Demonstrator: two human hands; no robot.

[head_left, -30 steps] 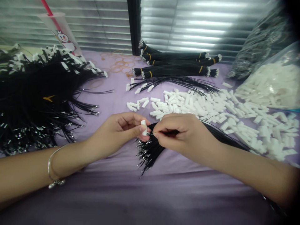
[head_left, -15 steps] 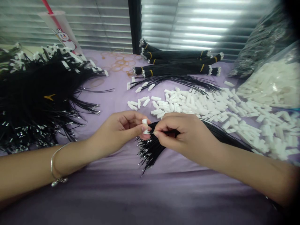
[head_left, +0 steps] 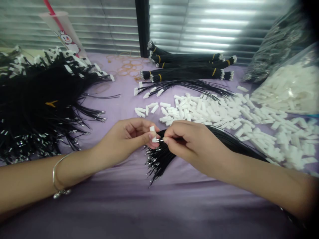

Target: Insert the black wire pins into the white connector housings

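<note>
My left hand (head_left: 126,139) pinches a small white plastic connector (head_left: 153,133) between thumb and fingers, held upright. My right hand (head_left: 191,142) is closed on a thin black wire (head_left: 171,140), its metal tip touching the connector's lower end. Under my right hand lies a loose bundle of black wires (head_left: 159,161) with metal terminals fanned out toward me on the purple cloth (head_left: 149,205).
A scatter of white connectors (head_left: 224,114) lies behind my hands. A clear bag of more connectors (head_left: 289,88) sits at the right. Banded black wire bundles (head_left: 186,68) lie at the back, a big pile of finished wires (head_left: 37,106) on the left, a plastic cup (head_left: 66,33) behind it.
Almost nothing differs. Both hands stay together at the connector, with only a slight shift of the fingers and the view.
</note>
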